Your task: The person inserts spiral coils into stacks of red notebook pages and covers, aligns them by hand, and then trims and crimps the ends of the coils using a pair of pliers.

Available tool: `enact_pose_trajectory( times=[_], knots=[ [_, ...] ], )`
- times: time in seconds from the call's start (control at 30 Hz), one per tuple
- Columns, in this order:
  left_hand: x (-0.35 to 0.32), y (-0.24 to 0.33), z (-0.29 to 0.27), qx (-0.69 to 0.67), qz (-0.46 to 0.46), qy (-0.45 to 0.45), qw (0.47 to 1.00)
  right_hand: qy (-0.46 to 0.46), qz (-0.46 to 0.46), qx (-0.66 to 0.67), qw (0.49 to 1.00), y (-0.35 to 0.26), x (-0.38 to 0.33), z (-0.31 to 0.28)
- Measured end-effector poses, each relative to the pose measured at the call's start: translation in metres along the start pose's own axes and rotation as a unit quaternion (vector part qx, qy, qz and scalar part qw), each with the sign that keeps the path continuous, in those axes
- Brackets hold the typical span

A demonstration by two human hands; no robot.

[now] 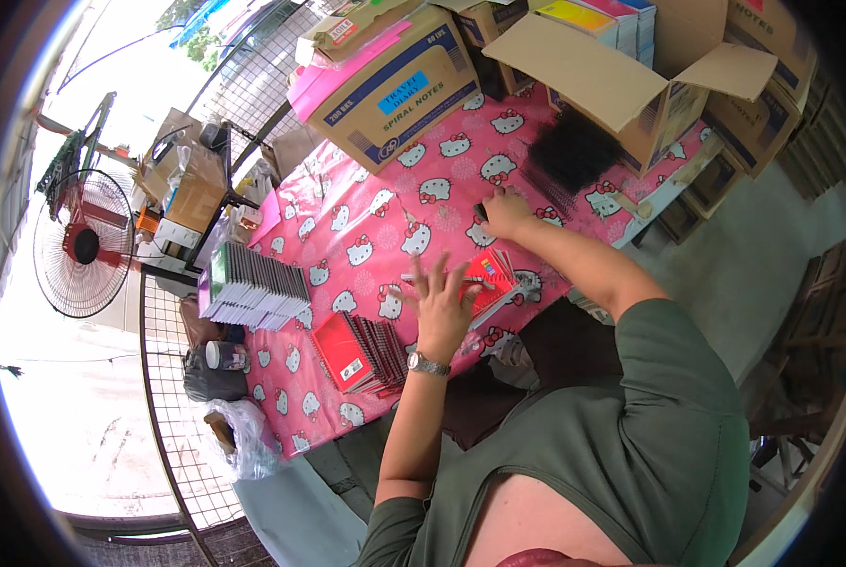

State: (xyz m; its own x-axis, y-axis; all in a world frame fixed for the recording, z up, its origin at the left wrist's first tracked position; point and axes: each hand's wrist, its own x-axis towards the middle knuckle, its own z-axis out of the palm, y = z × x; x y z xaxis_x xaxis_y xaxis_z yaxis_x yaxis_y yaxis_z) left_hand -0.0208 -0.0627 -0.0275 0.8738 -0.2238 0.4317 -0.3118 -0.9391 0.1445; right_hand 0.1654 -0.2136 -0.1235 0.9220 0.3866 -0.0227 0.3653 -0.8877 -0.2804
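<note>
top (pixel 584 454): dark green, open neckline (pixel 495 476) | sleeves (pixel 678 359): short, same green | left wrist (pixel 436 350): watch (pixel 425 364), round pale dial (pixel 413 360), metallic band (pixel 434 367)

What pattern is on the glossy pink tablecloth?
Repeated white cartoon cat heads with red bows cover the glossy pink tablecloth; the head view shows it best.

There are two hands: one left hand (pixel 439 307) and one right hand (pixel 506 214), the latter with one dark object (pixel 481 213), and one watch (pixel 428 364). Notebooks make two stacks, one red stack (pixel 347 354) and one taller stack (pixel 253 293), each too tightly packed to count, plus one red bundle (pixel 499 269) of at least two. Black coils form one heap (pixel 574 146), too dense to count. At least six boxes (pixel 395 123) show, along with one tablecloth (pixel 461 194), one fan (pixel 85 244), one jar (pixel 224 355), one clear bag (pixel 248 444) and one blue label (pixel 402 93).
</note>
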Motion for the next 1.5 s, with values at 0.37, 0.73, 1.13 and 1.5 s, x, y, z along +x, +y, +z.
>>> enact_pose_trajectory(
  times=[0.37,0.73,1.13,1.5],
  knots=[
    [0.011,0.004,0.011,-0.102,-0.012,0.004,0.995,-0.357,-0.21,0.619,0.667,0.014,-0.083,-0.123],
    [0.016,-0.001,0.01,-0.123,-0.035,-0.027,0.991,-0.272,-0.196,0.504,0.796,0.006,-0.077,-0.117],
    [0.018,-0.017,0.013,-0.198,-0.061,-0.009,0.978,-0.297,-0.198,0.49,0.795,-0.002,-0.052,-0.103],
    [0.018,-0.046,0.013,-0.348,-0.162,-0.108,0.917,-0.376,-0.198,0.57,0.703,-0.012,-0.03,-0.094]
  ],
)
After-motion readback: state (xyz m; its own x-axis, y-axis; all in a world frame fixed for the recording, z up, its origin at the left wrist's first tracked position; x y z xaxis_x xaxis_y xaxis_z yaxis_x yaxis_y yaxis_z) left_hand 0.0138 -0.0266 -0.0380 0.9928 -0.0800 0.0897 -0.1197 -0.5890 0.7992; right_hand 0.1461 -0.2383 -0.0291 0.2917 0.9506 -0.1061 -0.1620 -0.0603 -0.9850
